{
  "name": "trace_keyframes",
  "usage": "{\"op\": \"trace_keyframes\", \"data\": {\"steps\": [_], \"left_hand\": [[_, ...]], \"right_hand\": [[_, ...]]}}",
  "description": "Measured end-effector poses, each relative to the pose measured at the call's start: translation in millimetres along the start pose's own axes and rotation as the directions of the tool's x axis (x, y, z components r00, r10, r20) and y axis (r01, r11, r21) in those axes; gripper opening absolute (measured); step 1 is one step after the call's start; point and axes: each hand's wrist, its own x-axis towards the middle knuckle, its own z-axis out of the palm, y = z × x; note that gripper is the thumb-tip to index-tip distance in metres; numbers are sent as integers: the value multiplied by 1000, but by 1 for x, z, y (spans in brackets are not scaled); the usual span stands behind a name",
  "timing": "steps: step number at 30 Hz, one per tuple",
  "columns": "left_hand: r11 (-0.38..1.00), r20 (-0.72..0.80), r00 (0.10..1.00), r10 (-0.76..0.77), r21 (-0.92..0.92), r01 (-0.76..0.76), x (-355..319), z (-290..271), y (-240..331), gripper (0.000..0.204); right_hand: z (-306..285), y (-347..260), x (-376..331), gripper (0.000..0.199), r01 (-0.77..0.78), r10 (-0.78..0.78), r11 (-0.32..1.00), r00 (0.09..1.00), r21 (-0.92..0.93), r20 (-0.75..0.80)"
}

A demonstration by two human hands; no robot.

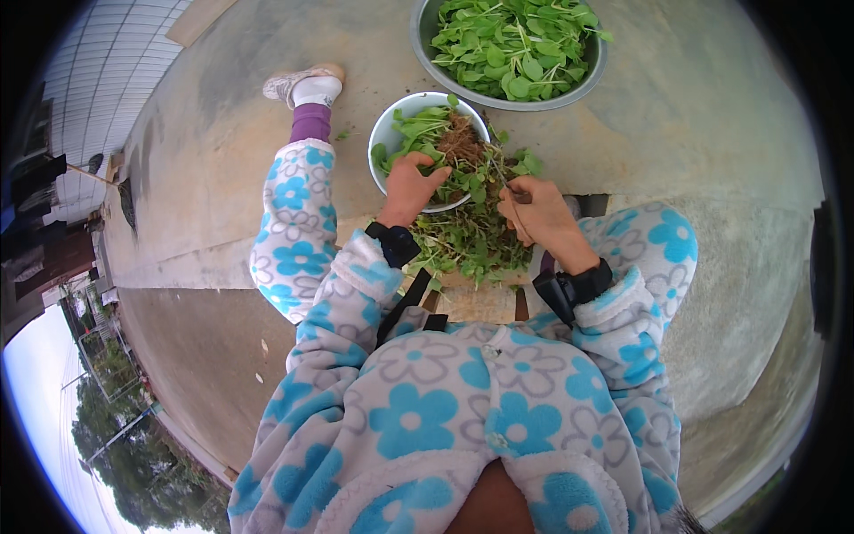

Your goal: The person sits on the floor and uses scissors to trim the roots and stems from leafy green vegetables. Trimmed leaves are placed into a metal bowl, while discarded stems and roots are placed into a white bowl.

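A bunch of leafy greens (463,227), with a brown tangle of roots (461,142) at its far end, is held across the near rim of a small white bowl (391,125) set on the concrete ground (222,116). The left hand (411,187) is closed around the stems beside the roots; the right hand (538,214) is closed around a thin metal tool (500,173), apparently a blade or scissors, whose tip lies just beside the left fingers. A cut to those fingers is judged possible if the tool slips through the wet stems. The small bowl may be tipped if the bunch is pressed on its rim, and loose leaves may be dropped onto the ground, where soil would be picked up. A large metal basin (427,44) of trimmed leaves stands beyond, well apart. No packages, labels or signs are visible anywhere near the hands.
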Motion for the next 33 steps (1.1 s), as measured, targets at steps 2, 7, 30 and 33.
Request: {"op": "trace_keyframes", "data": {"steps": [2,7,30,33], "left_hand": [[1000,18,1000,-19,11,18,5,0,2,29],[983,103,989,-107,-139,120,12,-20,5,22],[976,208,973,98,-211,-53,-14,-37,44,18],[969,256,960,114,-243,-50,-19,-33,48,17]], "right_hand": [[2,0,1,22,28,-28,1000,1000,-7,-11],[3,3,6,16,-18,12,998,996,67,87],[11,-10,4,37,-123,126,992,988,-34,94],[7,-9,3,38,-155,164,984,980,-82,117]]}}
